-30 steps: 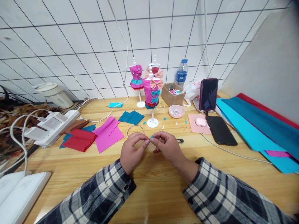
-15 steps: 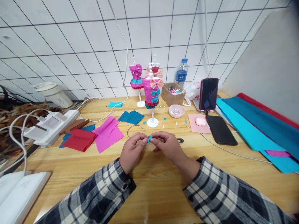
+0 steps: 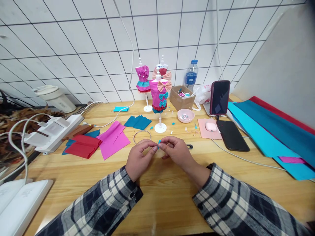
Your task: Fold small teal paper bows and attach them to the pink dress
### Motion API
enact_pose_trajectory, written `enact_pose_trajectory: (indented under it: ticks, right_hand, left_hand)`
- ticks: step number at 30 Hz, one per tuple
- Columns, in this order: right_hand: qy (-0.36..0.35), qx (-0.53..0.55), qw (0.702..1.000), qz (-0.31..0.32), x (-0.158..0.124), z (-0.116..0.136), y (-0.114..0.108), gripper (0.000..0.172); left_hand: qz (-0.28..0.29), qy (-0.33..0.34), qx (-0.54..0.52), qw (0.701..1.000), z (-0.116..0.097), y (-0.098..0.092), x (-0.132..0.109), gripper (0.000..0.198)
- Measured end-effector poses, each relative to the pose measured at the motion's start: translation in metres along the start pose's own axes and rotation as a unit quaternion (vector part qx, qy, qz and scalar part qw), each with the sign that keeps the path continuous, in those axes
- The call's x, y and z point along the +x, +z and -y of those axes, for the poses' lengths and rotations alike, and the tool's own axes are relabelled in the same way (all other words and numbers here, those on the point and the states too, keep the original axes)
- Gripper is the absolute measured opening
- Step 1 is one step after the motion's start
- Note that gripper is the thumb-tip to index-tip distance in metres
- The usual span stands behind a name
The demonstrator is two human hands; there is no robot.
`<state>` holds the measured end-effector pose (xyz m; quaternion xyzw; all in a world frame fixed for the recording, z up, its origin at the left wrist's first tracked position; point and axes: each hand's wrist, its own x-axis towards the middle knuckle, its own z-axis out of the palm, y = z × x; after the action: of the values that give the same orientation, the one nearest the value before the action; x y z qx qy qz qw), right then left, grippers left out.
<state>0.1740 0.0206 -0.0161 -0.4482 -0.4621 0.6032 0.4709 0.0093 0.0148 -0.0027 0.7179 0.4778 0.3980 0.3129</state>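
Between the fingertips of both hands is a small strip of turquoise crepe paper point(image 3: 159, 142), mostly covered by the fingers. My left hand point(image 3: 140, 158) pinches its left end with thumb and forefinger. My right hand point(image 3: 176, 151) pinches the other side, thumb against forefinger. Just behind the hands stands a mini dress form point(image 3: 158, 93) in a pink paper bodice, with one peach bow and two turquoise bows down its front. A thin metal ring point(image 3: 142, 131) lies behind my left hand, and a small black tool point(image 3: 189, 146) pokes out beyond my right hand.
Two more dressed forms point(image 3: 143, 78) stand behind. A pink bowl point(image 3: 186, 116) of beads, a cardboard box point(image 3: 182, 98), a bottle point(image 3: 191, 75) and phones point(image 3: 232, 136) sit to the right. Pink point(image 3: 114, 139) and red paper point(image 3: 84, 146) lie left, near a power strip point(image 3: 59, 131). Large paper sheets point(image 3: 270, 131) lie far right.
The fingertips have drawn closer together, and less of the turquoise strip shows between them. The view has shifted very slightly; the things on the table have stayed put.
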Motion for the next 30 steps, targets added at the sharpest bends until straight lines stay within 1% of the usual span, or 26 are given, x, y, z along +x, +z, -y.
enact_pose_trajectory:
  ticks: [3,5,10,15,17,18,20,21,23,25,26,27,29,30]
  right_hand:
    - [0.023,0.013,1.0,0.009,0.0,0.0,0.0,0.031]
    - [0.027,0.014,0.999,0.013,0.0,0.001,0.0,0.029]
    - [-0.001,-0.023,1.0,0.009,-0.001,0.003,0.0,0.023]
    - [-0.017,-0.121,0.992,0.004,-0.003,0.0,0.0,0.02]
    - [-0.049,-0.177,0.983,0.003,-0.003,-0.001,0.0,0.017]
    - [-0.077,-0.211,0.975,0.001,-0.004,-0.001,0.0,0.015]
    - [-0.153,-0.285,0.946,0.002,-0.004,0.0,0.0,0.009]
    - [-0.192,-0.317,0.929,0.009,-0.004,0.001,-0.001,0.008]
    - [-0.25,-0.362,0.898,0.03,-0.003,0.006,-0.006,0.012]
    - [-0.276,-0.408,0.87,0.028,0.0,0.013,-0.017,0.019]
    - [-0.283,-0.443,0.851,0.007,0.003,0.017,-0.024,0.023]
    - [-0.284,-0.489,0.824,-0.027,0.005,0.02,-0.032,0.03]
    - [-0.28,-0.586,0.751,-0.115,0.011,0.026,-0.047,0.041]
    - [-0.272,-0.619,0.72,-0.153,0.013,0.028,-0.052,0.045]
  left_hand:
    - [-0.018,-0.021,-0.013,1.0,0.003,0.001,0.0,0.016]
    - [-0.018,-0.033,-0.025,0.999,0.005,0.001,0.0,0.017]
    - [-0.013,-0.011,0.003,1.0,0.005,-0.001,0.0,0.018]
    - [-0.037,0.026,0.082,0.996,0.0,-0.002,0.002,0.014]
    - [-0.042,0.038,0.109,0.992,-0.001,-0.003,0.002,0.013]
    - [-0.039,0.041,0.117,0.991,-0.001,-0.003,0.003,0.012]
    - [-0.015,0.04,0.106,0.993,-0.001,-0.003,0.003,0.012]
    - [0.006,0.031,0.079,0.996,-0.001,-0.003,0.003,0.013]
    - [0.047,-0.01,-0.018,0.999,-0.001,-0.003,0.002,0.015]
    - [0.064,-0.073,-0.129,0.987,0.001,-0.001,0.002,0.018]
    - [0.062,-0.105,-0.172,0.978,0.002,0.001,0.001,0.021]
    - [0.056,-0.131,-0.2,0.969,0.003,0.002,0.001,0.024]
    - [0.046,-0.161,-0.222,0.961,0.004,0.005,0.001,0.029]
    - [0.042,-0.167,-0.224,0.959,0.005,0.006,0.001,0.03]
